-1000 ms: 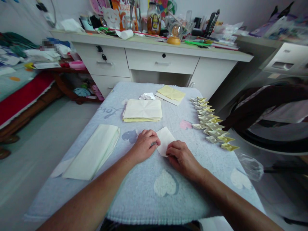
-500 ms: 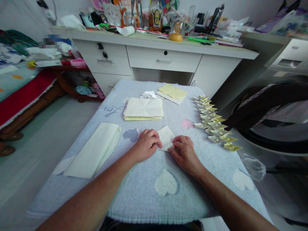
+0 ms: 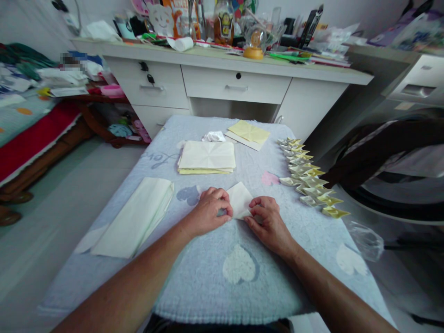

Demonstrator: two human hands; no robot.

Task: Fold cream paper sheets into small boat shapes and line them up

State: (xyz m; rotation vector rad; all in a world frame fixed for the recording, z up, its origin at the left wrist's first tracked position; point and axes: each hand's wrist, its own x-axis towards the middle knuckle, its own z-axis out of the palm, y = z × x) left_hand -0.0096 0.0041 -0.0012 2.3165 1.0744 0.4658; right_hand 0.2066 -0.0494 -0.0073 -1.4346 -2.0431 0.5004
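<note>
A small folded white paper lies on the cloth-covered table between my hands. My left hand pinches its left corner, thumb and forefinger together. At the lower right edge, my right hand grips the same paper between thumb and bent fingers. The paper's lower edge is partly hidden by my fingertips. Beyond it sits a stack of creased white and yellow sheets. To the right stand rows of folded paper boats, yellow and white.
On the left of the table lies a folded pale paper bundle. Yellow and white sheets and a crumpled white wad lie at the back. A white desk with clutter stands behind; a clear plastic bag hangs at the right edge.
My left thumb and forefinger have shifted slightly down along the paper's left corner. My right hand and the paper stay nearly in place.
</note>
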